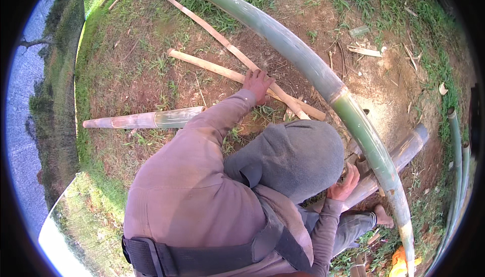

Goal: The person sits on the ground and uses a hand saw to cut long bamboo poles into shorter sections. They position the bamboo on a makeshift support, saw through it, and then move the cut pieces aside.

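Observation:
My left hand [257,85] is closed over a slim, pale bamboo pole [217,35], near where it crosses a second pale pole [204,64] on the ground. My right hand [343,183] is beside my knee, fingers loosely bent and apart, with nothing visible in them. Close to it lies a thick greyish bamboo piece [404,152], partly under a long green bamboo stem [303,65]. That stem sweeps from the top of the view down to the lower right. Whether my right hand touches the grey piece, I cannot tell.
A shorter bamboo length [144,120] lies at the left, its right end behind my sleeve. Several green poles [456,161] run along the right edge. Wood chips [365,52] and a bamboo offcut [359,30] litter the soil. Something orange [399,262] lies at the lower right.

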Demonstrator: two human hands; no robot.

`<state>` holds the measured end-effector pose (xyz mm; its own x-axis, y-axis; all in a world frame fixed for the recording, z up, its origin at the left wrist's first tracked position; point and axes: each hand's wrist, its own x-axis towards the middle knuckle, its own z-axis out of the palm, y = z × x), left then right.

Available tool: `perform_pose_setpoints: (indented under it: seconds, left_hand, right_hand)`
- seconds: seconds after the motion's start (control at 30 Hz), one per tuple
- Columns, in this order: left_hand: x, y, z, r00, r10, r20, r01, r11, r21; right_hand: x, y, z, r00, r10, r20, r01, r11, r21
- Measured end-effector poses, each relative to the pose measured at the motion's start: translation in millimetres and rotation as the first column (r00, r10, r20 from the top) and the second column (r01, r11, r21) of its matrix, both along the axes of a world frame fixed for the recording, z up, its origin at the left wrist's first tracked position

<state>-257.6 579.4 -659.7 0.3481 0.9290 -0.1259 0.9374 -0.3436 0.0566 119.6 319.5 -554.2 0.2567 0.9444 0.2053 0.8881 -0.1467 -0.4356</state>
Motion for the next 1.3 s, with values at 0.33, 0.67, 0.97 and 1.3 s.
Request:
perform_pose_setpoints:
  seconds: [0.33, 0.67, 0.97, 1.3]
  left_hand:
    - [-26.8, 38.2, 14.3, 0.905, -0.423, -0.048, 0.397, 0.879, -0.264]
    - [-2.8, 22.1, 99.4, 0.771, -0.570, 0.285, 0.574, 0.815, 0.079]
    - [-41.8, 98.6, 128.0, 0.769, -0.623, 0.139, 0.599, 0.780, 0.180]
    - [-76.6, 144.6, 150.1, 0.849, -0.529, -0.002, 0.528, 0.848, -0.037]
  right_hand:
    - [-20.5, 72.4, -82.0, 0.830, 0.141, 0.539, -0.204, 0.977, 0.060]
    - [-2.3, 57.2, -43.8, 0.945, 0.323, 0.042, -0.317, 0.942, -0.109]
    - [-24.6, 113.6, -24.8, 0.879, 0.365, 0.306, -0.375, 0.927, -0.030]
    - [-56.2, 174.9, -20.1, 0.867, 0.473, 0.156, -0.470, 0.881, -0.055]
